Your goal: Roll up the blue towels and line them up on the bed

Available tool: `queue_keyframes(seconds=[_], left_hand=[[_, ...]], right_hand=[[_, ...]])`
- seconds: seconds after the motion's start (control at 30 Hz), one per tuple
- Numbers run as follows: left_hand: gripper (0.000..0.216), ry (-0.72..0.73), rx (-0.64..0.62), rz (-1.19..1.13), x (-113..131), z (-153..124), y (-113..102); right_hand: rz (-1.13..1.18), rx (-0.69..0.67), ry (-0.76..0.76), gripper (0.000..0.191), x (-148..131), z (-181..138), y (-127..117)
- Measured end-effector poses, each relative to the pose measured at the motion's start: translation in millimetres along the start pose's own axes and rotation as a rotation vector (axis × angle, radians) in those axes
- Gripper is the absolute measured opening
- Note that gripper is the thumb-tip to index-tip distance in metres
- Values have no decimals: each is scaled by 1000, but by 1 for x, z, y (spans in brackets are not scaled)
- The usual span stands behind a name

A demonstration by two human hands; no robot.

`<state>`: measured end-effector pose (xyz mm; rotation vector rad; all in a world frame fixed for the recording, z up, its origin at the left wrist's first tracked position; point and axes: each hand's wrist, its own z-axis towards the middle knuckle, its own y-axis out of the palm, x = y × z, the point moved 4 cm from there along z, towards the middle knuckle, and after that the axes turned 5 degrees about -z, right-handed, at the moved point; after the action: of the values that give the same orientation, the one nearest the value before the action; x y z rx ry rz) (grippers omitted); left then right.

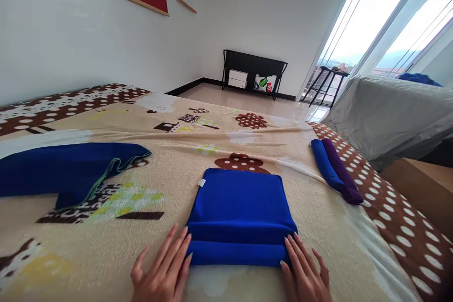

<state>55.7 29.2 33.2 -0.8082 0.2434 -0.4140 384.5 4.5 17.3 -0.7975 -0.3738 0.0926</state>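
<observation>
A blue towel (244,198) lies flat before me, its near edge rolled into a band and a small white tag on its left side. My left hand (163,266) is at the left end of the roll, fingertips on the fabric and thumb on the near side. At the right end, my right hand (306,269) holds the roll the same way, between thumb and fingers. A loosely spread dark blue towel (81,170) with green edging lies to the left. Two rolled towels, one blue (325,165) and one purple (341,172), rest side by side at the right.
Under everything is a beige patterned blanket (170,240) with brown polka-dot borders (396,217). A cardboard box (421,188) and a plastic-covered piece of furniture (382,108) stand to the right. Farther back are a black rack (253,63) and a stool (327,85).
</observation>
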Motion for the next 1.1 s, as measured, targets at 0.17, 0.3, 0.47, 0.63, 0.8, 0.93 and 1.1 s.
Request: queue_keyframes(seconds=[0.17, 0.3, 0.47, 0.63, 0.8, 0.93, 1.1], left_hand=[[46, 310, -100, -90, 71, 33, 14], [53, 159, -131, -17, 42, 29, 22], [57, -60, -225, 39, -22, -4, 13], [53, -70, -40, -25, -10, 7, -9], [51, 342, -174, -144, 48, 48, 0], [53, 318, -255, -97, 54, 58, 24], [61, 9, -268, -78, -5, 27, 37]], right_hand=[[227, 20, -117, 44, -66, 43, -2], [152, -90, 20, 51, -45, 41, 9], [3, -134, 79, 60, 17, -2, 17], [-5, -77, 4, 56, 20, -3, 3], [182, -69, -198, 51, -26, 37, -12], [190, -136, -219, 54, -49, 56, -2], [11, -179, 36, 60, -4, 26, 22]])
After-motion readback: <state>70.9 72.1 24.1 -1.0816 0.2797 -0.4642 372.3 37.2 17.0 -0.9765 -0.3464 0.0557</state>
